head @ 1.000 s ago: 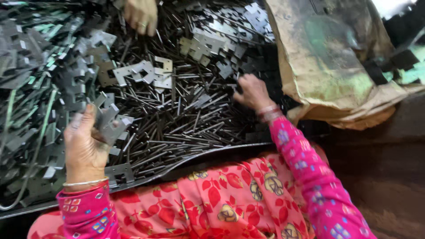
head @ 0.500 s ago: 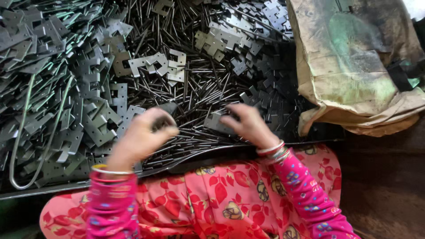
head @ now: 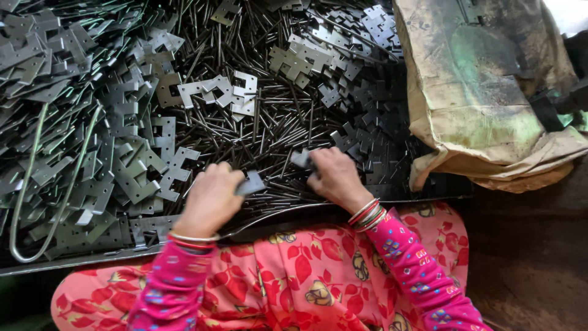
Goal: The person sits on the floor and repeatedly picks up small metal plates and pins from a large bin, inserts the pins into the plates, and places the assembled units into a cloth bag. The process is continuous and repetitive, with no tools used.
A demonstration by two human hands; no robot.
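Over pin pile — L hand (head: pixel 211 199) grips hinge plate (head: pixel 251 182), tilted up-right.

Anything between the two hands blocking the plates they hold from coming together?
Nothing visible. The left hand grips a metal plate and the right hand grips another plate. The gap between the two plates is open, with only the bed of loose pins lying beneath it.

The left hand (head: pixel 211 199) covers most of the small metal plate (head: pixel 251 182) it grips, the right hand (head: pixel 334 178) hides all but a corner of another plate (head: pixel 300 158), both blurred, while the heap of hinge plates (head: pixel 92 122) and the worn sack (head: pixel 490 92) run off the far edge.
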